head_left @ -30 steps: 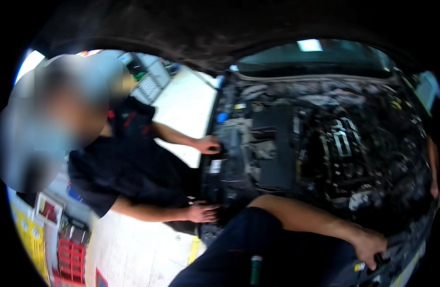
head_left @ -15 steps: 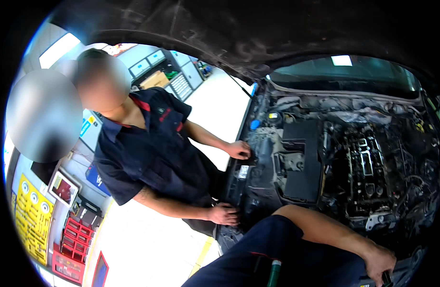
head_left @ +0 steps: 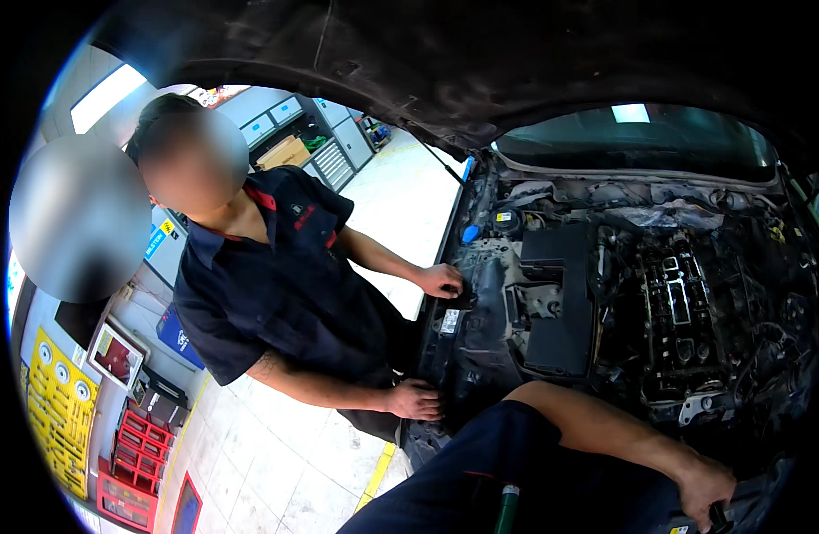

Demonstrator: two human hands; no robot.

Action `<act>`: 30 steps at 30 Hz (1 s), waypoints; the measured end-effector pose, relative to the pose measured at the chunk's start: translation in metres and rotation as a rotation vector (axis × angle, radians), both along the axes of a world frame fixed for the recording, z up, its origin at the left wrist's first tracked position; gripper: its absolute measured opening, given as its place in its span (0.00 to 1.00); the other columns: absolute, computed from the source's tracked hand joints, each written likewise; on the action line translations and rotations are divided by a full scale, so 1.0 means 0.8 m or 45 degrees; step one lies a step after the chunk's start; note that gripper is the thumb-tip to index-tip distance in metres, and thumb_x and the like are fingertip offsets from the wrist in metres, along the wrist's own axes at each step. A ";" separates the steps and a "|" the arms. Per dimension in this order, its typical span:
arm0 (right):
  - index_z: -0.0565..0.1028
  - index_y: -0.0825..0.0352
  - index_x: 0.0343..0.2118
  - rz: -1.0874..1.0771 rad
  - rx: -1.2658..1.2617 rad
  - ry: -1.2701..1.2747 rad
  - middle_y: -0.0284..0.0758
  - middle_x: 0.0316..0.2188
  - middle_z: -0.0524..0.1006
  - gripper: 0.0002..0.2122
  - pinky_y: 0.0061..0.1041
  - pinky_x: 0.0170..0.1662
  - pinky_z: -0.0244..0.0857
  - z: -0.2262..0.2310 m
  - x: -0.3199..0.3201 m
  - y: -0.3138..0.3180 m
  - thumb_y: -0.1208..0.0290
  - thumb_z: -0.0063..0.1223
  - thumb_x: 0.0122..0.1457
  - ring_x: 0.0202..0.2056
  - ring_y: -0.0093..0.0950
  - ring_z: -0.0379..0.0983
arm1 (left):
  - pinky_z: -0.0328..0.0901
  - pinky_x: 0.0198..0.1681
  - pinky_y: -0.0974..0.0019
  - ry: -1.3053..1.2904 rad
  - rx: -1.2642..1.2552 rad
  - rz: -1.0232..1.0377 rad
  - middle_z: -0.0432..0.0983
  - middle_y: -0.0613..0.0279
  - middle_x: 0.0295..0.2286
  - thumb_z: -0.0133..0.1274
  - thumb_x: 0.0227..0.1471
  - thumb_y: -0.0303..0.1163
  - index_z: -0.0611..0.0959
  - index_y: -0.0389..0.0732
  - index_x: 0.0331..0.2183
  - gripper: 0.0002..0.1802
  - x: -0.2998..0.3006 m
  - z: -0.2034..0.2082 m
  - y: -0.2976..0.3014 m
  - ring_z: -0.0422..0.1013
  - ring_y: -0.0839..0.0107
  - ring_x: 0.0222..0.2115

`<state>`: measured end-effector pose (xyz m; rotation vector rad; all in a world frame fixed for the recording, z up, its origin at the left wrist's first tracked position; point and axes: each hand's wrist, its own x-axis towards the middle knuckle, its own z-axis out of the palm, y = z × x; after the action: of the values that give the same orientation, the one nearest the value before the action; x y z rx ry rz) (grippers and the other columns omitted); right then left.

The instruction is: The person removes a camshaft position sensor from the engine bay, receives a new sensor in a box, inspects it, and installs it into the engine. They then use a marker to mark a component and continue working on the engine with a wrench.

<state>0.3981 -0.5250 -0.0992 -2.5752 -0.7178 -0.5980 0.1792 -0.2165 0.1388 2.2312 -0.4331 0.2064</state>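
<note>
My left forearm comes in from the lower edge and crosses the front of the engine bay. At its end my left hand [head_left: 705,491] is closed round a short black handle [head_left: 719,518], whose lower part is cut off by the picture's edge. Just beyond that hand lies the exposed engine top [head_left: 681,307], with its cover off and metal parts showing. A black plastic box-like cover [head_left: 559,343] sits to the left of it. My right hand is out of view. By my dark sleeve stands a green, pen-like or handle-like thing [head_left: 508,509].
A co-worker [head_left: 267,276] stands at the left fender, both hands resting on its edge. The raised hood [head_left: 481,53] hangs overhead, with a windshield [head_left: 641,147] behind. A yellow tool board [head_left: 58,405], red rack [head_left: 142,449] and grey cabinets [head_left: 334,160] line the workshop.
</note>
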 end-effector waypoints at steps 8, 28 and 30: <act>0.69 0.65 0.58 -0.069 -0.429 -0.139 0.51 0.47 0.76 0.30 0.50 0.45 0.70 -0.067 0.029 0.003 0.46 0.53 0.62 0.44 0.51 0.75 | 0.72 0.35 0.51 0.038 -0.187 0.095 0.81 0.44 0.24 0.64 0.44 0.44 0.87 0.35 0.30 0.20 -0.004 0.001 -0.006 0.79 0.48 0.31; 0.69 0.74 0.57 -0.030 0.083 0.204 0.51 0.54 0.73 0.20 0.40 0.62 0.58 -0.049 0.039 -0.024 0.66 0.43 0.67 0.57 0.49 0.67 | 0.69 0.48 0.54 0.481 -0.155 0.266 0.81 0.47 0.39 0.56 0.60 0.43 0.82 0.36 0.46 0.21 -0.034 0.029 0.043 0.78 0.54 0.42; 0.69 0.74 0.57 -0.045 0.123 0.217 0.51 0.54 0.73 0.20 0.40 0.62 0.58 -0.049 0.037 -0.029 0.66 0.42 0.67 0.57 0.49 0.67 | 0.69 0.48 0.56 0.658 -0.202 0.384 0.82 0.49 0.38 0.55 0.61 0.46 0.82 0.37 0.46 0.22 -0.050 0.033 0.089 0.77 0.59 0.41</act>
<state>0.4275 -0.5478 -0.1381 -2.5169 -0.5737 -0.4074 0.1393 -0.1450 0.1654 2.0835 0.1936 -0.1750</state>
